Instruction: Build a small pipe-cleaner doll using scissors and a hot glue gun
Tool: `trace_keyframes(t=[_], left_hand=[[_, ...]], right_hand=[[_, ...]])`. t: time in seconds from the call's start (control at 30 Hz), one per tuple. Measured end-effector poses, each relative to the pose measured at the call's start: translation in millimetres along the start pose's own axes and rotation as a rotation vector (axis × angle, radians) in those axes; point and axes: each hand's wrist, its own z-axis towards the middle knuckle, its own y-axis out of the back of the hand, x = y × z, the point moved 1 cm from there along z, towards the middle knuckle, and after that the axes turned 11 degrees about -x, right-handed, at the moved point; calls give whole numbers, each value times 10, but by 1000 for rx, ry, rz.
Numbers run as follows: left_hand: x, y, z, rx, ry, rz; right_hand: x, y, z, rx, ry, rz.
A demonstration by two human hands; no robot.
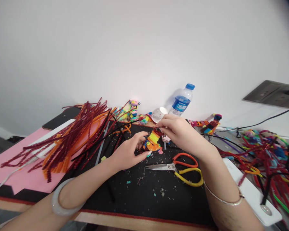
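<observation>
Between my two hands, above the black mat (144, 195), is a small pipe-cleaner figure (154, 138) in yellow, orange, dark red and blue. My left hand (131, 147) grips its lower left side, thumb below and fingers curled behind. From the upper right, my right hand (174, 128) pinches the dark red top of the figure; the fingertips are partly hidden. Just below the hands lie scissors (174, 166) with one orange and one yellow handle, blades pointing left. A small pinkish-white item (166, 139) stands beside the figure, partly covered by my right hand.
Dark red and orange pipe cleaners (74, 138) are piled on the left over pink paper (16, 150). A water bottle (181, 101) and a tipped paper cup (159, 114) are by the wall. Finished-looking figures (134, 107), a white device (255, 195) and tangled stems (279, 173) surround the mat.
</observation>
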Motion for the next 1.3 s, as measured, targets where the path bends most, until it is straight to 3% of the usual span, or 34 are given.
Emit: trace_keyframes(t=[0.5,0.67,0.83,1.03,1.23,1.3], left_hand=[[23,-17,-1,-8,17,-48],[26,-35,17,-33,105,-175],[64,-47,58,-109,278,-303],[177,-55,141,-245,430,-451],[312,-39,184,-306,449,-432],[328,-19,192,-317,443,-393]], right_hand=[[1,-8,5,-3,-28,24],[-52,43,12,-157,-63,39],[-119,118,-6,-331,-160,5],[-94,93,-78,-243,-289,-40],[-202,-245,-238,-37,-272,1],[-265,-351,-326,-44,-302,-7]])
